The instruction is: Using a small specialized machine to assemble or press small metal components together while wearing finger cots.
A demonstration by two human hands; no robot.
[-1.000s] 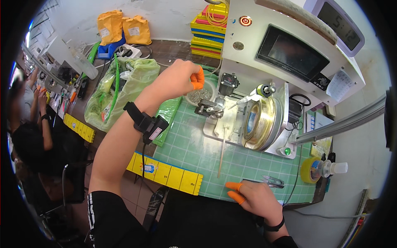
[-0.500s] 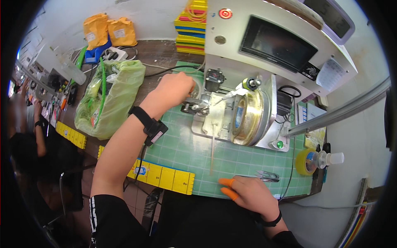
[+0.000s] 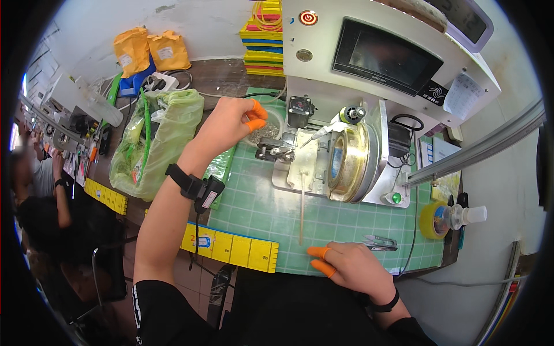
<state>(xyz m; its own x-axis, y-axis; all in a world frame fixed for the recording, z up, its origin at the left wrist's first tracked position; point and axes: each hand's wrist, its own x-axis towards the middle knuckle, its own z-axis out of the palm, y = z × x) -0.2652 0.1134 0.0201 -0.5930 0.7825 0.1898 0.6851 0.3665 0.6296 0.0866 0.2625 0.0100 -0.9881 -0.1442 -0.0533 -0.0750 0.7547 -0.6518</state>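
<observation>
My left hand (image 3: 229,122), with orange finger cots on thumb and index finger, is raised at the rim of a round clear dish (image 3: 277,120) of small metal pieces. Its thumb and index tips come together in a pinch; anything between them is too small to make out. Beside the dish, a metal clamp (image 3: 276,149) sits on the white machine's (image 3: 323,49) base. A thin stick (image 3: 302,216) juts from the white block (image 3: 301,161) toward me. My right hand (image 3: 362,270) rests at the mat's front edge, two orange-capped fingers apart, holding nothing visible. Thread snips (image 3: 381,242) lie just beyond it.
A green bag-lined container (image 3: 179,138) stands left of the green cutting mat (image 3: 248,202). A yellow ruler strip (image 3: 231,249) runs along the front edge. A tape spool (image 3: 346,164) is on the machine; a pump bottle (image 3: 444,220) stands right. Another person sits far left.
My left hand has drawn back leftward from over the dish, bringing its capped fingertips and the dish's contents into sight. The right hand stays nearly where it was; the view has shifted slightly.
</observation>
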